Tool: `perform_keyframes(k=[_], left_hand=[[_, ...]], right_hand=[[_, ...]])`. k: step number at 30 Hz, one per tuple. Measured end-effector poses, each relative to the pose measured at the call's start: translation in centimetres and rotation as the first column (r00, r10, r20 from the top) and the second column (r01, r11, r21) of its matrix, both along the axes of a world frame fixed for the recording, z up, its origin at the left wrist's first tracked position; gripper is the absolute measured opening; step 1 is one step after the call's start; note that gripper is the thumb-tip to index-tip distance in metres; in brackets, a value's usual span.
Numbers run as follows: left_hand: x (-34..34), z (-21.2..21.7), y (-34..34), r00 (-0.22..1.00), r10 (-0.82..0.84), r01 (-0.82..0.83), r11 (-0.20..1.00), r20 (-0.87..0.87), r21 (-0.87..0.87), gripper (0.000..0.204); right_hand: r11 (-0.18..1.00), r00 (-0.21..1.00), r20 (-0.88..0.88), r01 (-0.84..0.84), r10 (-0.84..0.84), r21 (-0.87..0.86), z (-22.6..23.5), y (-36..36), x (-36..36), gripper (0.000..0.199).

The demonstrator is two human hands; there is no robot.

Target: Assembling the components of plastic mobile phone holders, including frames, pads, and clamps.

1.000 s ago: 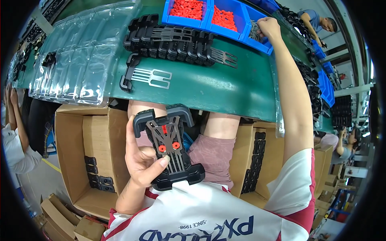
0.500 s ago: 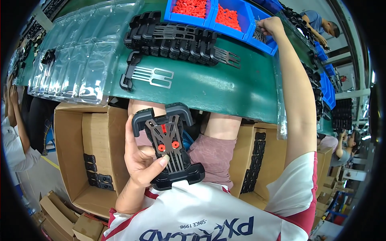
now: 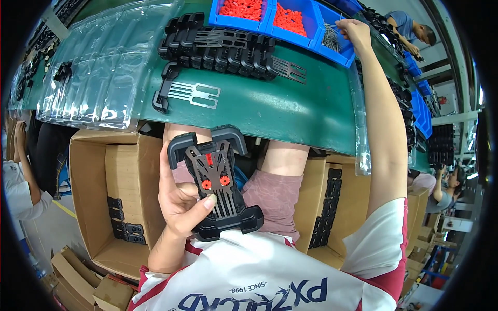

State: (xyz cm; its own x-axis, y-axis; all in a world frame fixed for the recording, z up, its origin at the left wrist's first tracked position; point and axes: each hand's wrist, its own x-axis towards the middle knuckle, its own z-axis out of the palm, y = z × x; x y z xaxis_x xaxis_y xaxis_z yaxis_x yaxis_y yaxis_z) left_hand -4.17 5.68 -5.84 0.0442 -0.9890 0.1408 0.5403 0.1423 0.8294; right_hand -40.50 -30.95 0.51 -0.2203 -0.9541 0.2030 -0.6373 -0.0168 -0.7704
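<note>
Head view — blue bins (image 3: pixel 311 39) of red parts (image 3: pixel 241 8), metal pins (image 3: pixel 330 37).

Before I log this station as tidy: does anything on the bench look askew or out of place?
One black bracket with a metal plate lies alone and tilted on the green bench, apart from the neat row of black parts. Otherwise nothing stands out: left hand holds the black assembly, right hand reaches into a blue bin.

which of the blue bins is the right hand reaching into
The rightmost blue bin, which holds thin grey metal pins; the right hand is at its far corner. The other two bins beside it hold small red parts.
</note>
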Motion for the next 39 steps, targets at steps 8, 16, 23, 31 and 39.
perform_keyframes(k=[8, 16, 23, 31, 39], left_hand=[[0.0, -0.2, 0.1, 0.999, -0.034, 0.035, 0.999, 0.022, -0.032, 0.100], [-0.3, 0.0, 0.3, 1.000, -0.020, 0.020, 1.000, -0.002, -0.004, 0.100], [-1.5, 0.8, 0.0, 0.995, 0.048, -0.040, 0.996, -0.093, 0.081, 0.099], [-0.9, 0.7, -1.4, 1.000, -0.006, 0.006, 0.997, 0.002, 0.075, 0.097], [-1.4, 0.0, -1.5, 0.992, -0.011, 0.009, 1.000, 0.125, 0.016, 0.095]], right_hand=[[0.989, 0.913, 0.391, -0.075, 0.120, -0.128, 0.1, 0.8, -1.1, 0.018], [0.978, 0.884, 0.430, -0.124, 0.185, -0.166, 0.0, 1.5, -1.3, 0.029], [0.943, 0.894, 0.386, -0.103, 0.227, -0.316, 0.8, 3.7, 0.1, 0.043], [0.884, 0.684, 0.561, -0.331, 0.466, -0.330, 0.8, 24.8, 13.3, 0.040], [0.808, 0.580, 0.587, -0.532, 0.565, -0.252, -3.2, 33.9, 18.3, 0.035]])
